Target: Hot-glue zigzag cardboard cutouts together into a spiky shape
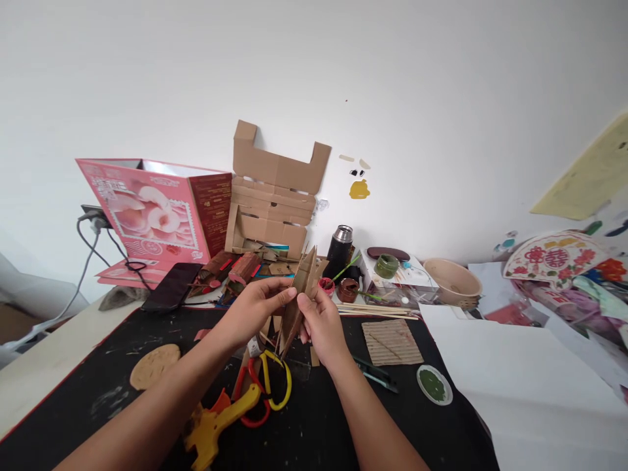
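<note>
Between my two hands is a narrow, boat-like piece of brown cardboard (293, 320), held upright above the black mat (314, 438). My left hand (262, 304) pinches its left side between thumb and fingers. On the right side my right hand (318, 320) grips it, thumb in front and fingers partly hidden behind. Below the hands lie scissors (279, 396) with red and yellow handles. A yellow hot glue gun (216, 422) is nearer to me, partly behind my left forearm. Right of my right wrist rests a dark green utility knife (375, 374).
A corrugated cardboard square (390, 343) and a lid of green paint (434, 384) lie to the right. A round tan disc (156, 366) is at left. Behind stand a black flask (339, 252), paint jars (348, 289), an open cardboard box (275, 216) and a pink box (152, 216).
</note>
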### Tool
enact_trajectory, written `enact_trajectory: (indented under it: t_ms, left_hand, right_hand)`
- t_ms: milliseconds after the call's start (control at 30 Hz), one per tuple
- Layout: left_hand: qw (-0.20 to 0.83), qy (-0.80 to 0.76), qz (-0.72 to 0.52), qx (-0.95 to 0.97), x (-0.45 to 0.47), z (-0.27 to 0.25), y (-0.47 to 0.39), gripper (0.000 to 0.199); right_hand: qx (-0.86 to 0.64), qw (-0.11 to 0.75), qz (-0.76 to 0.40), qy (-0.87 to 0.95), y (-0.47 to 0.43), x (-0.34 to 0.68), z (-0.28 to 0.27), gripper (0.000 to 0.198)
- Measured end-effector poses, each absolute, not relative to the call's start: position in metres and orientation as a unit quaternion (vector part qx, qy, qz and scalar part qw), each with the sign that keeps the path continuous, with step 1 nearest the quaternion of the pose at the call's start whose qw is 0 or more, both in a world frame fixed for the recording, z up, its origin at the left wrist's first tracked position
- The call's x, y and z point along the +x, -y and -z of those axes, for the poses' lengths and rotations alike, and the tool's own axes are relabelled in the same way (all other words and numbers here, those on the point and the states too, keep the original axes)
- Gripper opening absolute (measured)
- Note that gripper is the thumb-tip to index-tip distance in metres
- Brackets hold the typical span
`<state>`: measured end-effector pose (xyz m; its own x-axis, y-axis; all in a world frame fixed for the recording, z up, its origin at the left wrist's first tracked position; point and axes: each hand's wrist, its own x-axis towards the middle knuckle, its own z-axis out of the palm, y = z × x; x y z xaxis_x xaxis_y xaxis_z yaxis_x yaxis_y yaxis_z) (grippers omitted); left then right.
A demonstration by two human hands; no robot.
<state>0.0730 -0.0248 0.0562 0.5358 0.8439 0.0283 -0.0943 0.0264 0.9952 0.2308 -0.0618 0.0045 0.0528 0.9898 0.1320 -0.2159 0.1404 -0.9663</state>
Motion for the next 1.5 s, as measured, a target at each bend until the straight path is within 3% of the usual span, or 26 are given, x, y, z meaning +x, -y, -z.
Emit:
enact_trajectory:
  t_ms: [700, 1200, 1500]
  left_hand:
    - [0.610, -0.304, -0.364, 0.635, 0.073, -0.052, 0.021, 0.044]
    - [0.636, -0.297, -0.329, 0.632, 0.080, -0.049, 0.026, 0.062]
    - [0.606, -0.348, -0.419, 0.580, 0.077, -0.051, 0.021, 0.052]
  right_hand:
    - [-0.421, 0.596, -0.517, 0.447, 0.060, 0.233, 0.003, 0.061]
    - [-0.424, 0.625, -0.489, 0.437, 0.057, 0.225, 0.009, 0.058]
    - [-0.398, 0.603, -0.524, 0.451, 0.062, 0.226, 0.002, 0.059]
